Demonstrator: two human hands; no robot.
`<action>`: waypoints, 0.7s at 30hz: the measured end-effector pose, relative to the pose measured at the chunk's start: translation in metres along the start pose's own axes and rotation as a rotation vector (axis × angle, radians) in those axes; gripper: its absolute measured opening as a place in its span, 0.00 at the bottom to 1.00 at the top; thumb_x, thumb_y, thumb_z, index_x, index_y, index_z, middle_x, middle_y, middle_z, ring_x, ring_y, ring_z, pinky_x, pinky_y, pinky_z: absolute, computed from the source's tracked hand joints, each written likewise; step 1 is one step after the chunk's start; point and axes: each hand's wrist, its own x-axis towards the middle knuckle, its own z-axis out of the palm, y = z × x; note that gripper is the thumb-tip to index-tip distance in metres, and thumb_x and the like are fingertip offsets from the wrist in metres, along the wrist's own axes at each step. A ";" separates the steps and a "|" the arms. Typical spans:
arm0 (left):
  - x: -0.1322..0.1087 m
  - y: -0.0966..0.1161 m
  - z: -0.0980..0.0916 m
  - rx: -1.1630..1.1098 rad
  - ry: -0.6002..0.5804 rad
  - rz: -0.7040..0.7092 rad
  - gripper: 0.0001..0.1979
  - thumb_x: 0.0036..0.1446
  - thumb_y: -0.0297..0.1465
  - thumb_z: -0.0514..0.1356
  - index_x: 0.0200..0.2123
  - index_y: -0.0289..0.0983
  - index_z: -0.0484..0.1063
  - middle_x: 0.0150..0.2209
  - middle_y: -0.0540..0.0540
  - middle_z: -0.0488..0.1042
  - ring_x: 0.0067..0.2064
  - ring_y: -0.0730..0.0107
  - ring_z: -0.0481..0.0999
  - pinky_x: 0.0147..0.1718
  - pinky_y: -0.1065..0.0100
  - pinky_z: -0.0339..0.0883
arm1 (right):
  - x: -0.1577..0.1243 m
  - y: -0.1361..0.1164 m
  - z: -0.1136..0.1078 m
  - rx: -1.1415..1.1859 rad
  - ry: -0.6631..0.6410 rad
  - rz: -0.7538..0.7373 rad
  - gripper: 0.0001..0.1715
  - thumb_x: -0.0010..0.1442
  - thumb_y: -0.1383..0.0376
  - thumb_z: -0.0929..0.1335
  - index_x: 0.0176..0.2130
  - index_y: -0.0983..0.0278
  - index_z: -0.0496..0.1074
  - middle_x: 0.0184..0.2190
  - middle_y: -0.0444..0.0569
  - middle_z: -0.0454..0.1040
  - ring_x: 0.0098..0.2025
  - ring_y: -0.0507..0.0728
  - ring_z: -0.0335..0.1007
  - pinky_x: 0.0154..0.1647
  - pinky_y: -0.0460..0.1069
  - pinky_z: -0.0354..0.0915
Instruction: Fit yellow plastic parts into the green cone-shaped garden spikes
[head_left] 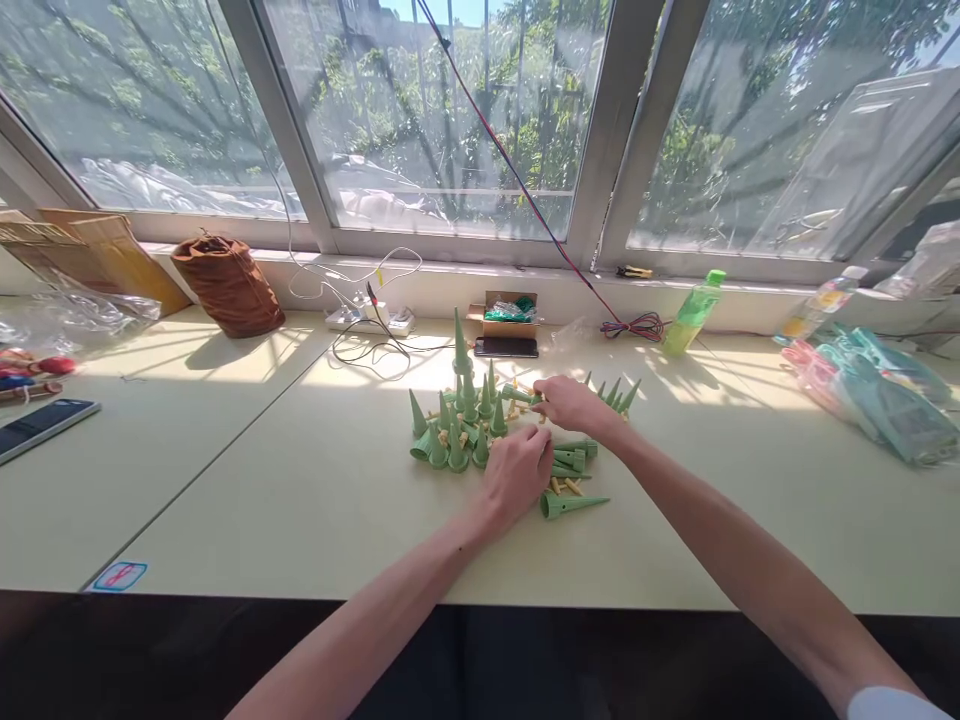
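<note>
A cluster of green plastic cones (459, 450) stands and lies on the table, with small light wooden pegs (574, 487) among them. My left hand (517, 467) is at the near side of the cluster, its fingers curled and what they hold hidden from view. Just beyond it, my right hand (576, 405) is closed in a pinch, with a bit of a green cone (536, 398) showing at the fingertips. Several cones lie on their sides beneath and right of my hands, the nearest single cone (574, 505) pointing right. At the back of the cluster rises a taller stack of cones (460, 345).
Behind the cones are a dark phone (506, 347) and a small open box (510, 315). A power strip (371, 318) with cables and a brown bag (229, 287) stand left. To the right are a green bottle (693, 315) and plastic bags (881, 390). Another phone (45, 425) lies far left.
</note>
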 end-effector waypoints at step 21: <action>0.104 -0.010 0.014 0.089 -0.239 -0.242 0.17 0.60 0.29 0.56 0.52 0.32 0.70 0.55 0.29 0.67 0.61 0.38 0.59 0.55 0.43 0.55 | -0.030 0.013 -0.061 0.192 0.303 0.090 0.12 0.66 0.61 0.64 0.43 0.66 0.71 0.37 0.55 0.76 0.39 0.58 0.70 0.40 0.48 0.59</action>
